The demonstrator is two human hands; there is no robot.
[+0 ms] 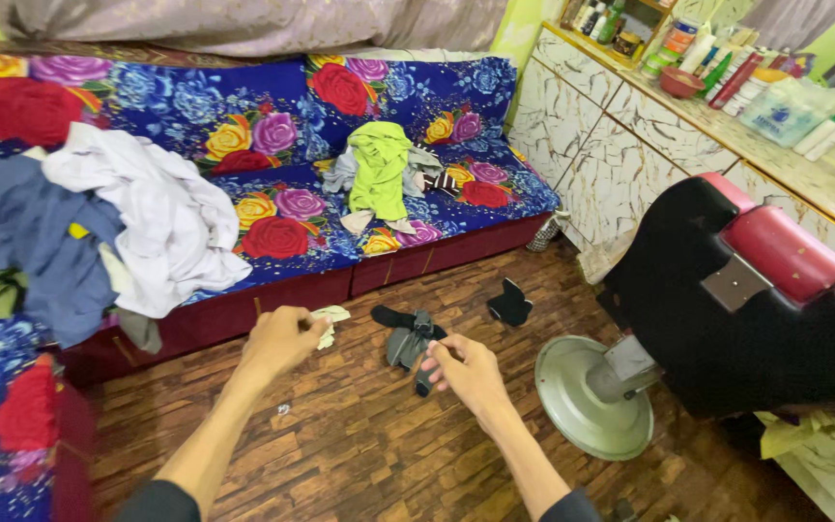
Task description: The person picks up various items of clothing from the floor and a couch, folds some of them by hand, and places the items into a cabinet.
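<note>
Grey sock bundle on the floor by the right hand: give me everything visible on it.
The grey sock bundle is a limp, crumpled clump of soft grey knit fabric with black parts: a black strip sticks out at its upper left and a dark end shows at its lower right. It lies on the wooden parquet floor in front of the floral sofa. The right hand is at its lower right edge, fingers pinched; actual contact cannot be confirmed. The left hand is apart from it.
</note>
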